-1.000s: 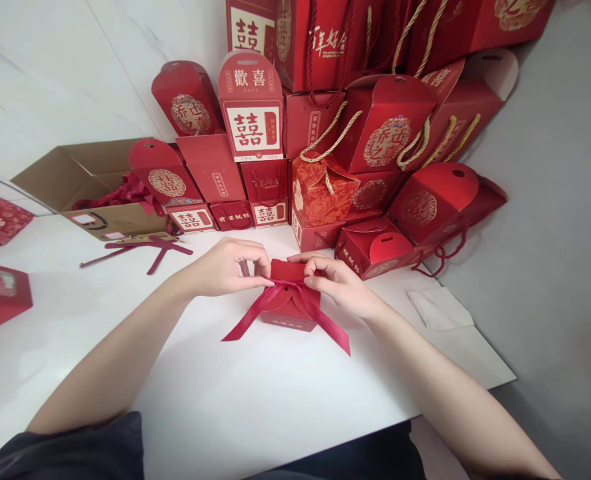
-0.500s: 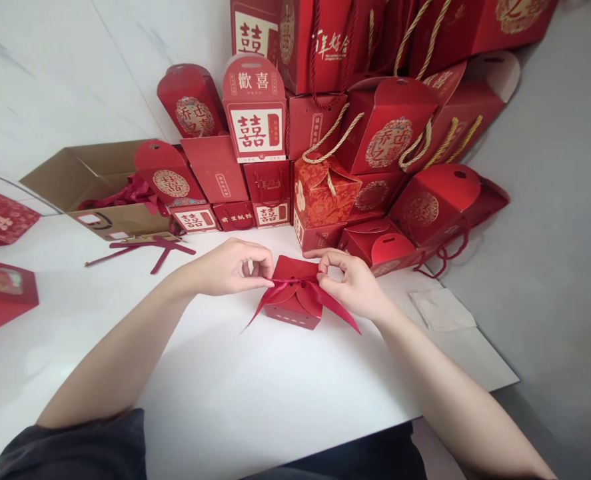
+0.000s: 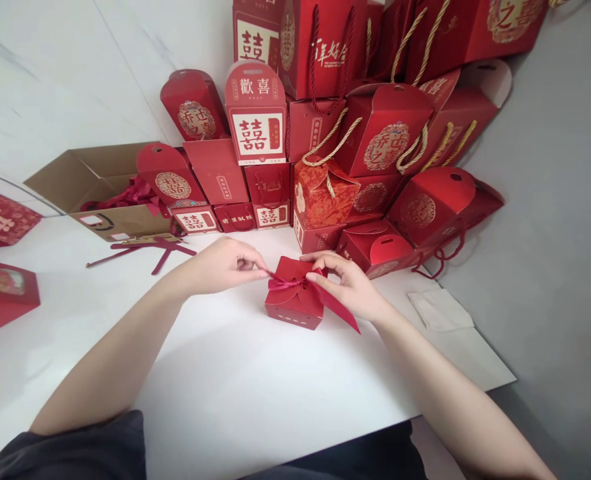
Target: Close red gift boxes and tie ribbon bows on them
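Ribbon (image 3: 288, 284) crosses box (image 3: 293, 311) sideways, tail (image 3: 341, 309) slanting near-right.

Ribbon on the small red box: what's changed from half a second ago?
The ribbon no longer drapes past the front-left edge of the small red box; the left hand, slightly farther left, pinches a strand. The right hand has come in leftward over the box, also gripping ribbon. Neither let go. Unchanged: the box's place, the front-right ribbon tail, the stacked boxes.

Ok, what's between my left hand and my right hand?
The head view shows a small red gift box and its crimson ribbon between your left hand and right hand.
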The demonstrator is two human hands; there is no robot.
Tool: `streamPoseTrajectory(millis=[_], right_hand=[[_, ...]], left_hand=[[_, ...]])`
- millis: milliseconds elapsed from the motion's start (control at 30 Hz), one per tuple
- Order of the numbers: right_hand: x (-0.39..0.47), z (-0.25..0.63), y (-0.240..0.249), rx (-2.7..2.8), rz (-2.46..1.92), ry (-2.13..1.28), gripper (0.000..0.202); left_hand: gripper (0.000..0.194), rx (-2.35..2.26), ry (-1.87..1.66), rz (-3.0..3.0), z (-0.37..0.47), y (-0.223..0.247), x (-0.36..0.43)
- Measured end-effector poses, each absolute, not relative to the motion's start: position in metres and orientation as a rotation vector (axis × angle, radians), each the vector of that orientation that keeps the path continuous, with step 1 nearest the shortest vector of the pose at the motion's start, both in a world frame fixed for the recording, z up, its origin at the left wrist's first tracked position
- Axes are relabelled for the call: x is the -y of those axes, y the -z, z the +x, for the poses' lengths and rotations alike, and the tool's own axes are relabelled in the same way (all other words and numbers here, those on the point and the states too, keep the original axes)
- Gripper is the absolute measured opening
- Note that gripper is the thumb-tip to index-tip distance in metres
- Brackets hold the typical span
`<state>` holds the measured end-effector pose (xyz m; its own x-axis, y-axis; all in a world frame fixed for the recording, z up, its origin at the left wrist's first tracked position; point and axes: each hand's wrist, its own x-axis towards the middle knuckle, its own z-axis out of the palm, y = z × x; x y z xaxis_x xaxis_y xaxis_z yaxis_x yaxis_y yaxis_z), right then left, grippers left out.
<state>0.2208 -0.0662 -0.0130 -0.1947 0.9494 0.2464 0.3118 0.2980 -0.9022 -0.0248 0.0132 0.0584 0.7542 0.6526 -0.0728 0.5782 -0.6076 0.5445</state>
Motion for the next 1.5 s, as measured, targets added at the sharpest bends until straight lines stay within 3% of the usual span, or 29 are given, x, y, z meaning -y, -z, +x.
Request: streamPoseTrajectory(millis=[67, 133, 333, 567, 733, 900, 1233, 1500], right_hand=[[0.066, 0.221, 0.014, 1.708, -1.137, -0.910, 0.020], [0.065, 0.221, 0.014, 1.715, -1.121, -0.911, 0.020], [0.065, 0.222, 0.016, 1.698, -1.117, -0.900, 0.021], [0.064, 0.224, 0.018, 1.664, -1.123, -0.913, 0.020], [0.064, 0.225, 0.019, 1.622, -1.065, -0.956, 0.019], [0.068, 0.226, 0.011, 1.718, -1.026, -0.898, 0.018], [0.067, 0.233, 0.004, 1.799, -1.068, -0.835, 0.015], [0.101, 0.213, -0.020, 1.888, -1.158, -0.254, 0.028]], left_hand=[[0.020, -0.985, -0.610, 2.537, -0.019, -0.058, -0.005], [0.017, -0.858, -0.828, 2.604, -0.014, -0.060, 0.007], [0.014, -0.256, -0.064, 2.482, -0.015, -0.076, 0.025], [0.012, -0.414, -0.215, 2.569, -0.018, -0.072, 0.007], [0.024, -0.441, -0.197, 2.630, -0.016, -0.066, 0.008], [0.016, -0.434, -0.208, 2.691, -0.015, -0.065, 0.009], [0.026, -0.634, -0.183, 2.112, -0.009, -0.046, -0.002], [0.032, -0.687, -0.162, 2.009, -0.007, -0.043, -0.008]])
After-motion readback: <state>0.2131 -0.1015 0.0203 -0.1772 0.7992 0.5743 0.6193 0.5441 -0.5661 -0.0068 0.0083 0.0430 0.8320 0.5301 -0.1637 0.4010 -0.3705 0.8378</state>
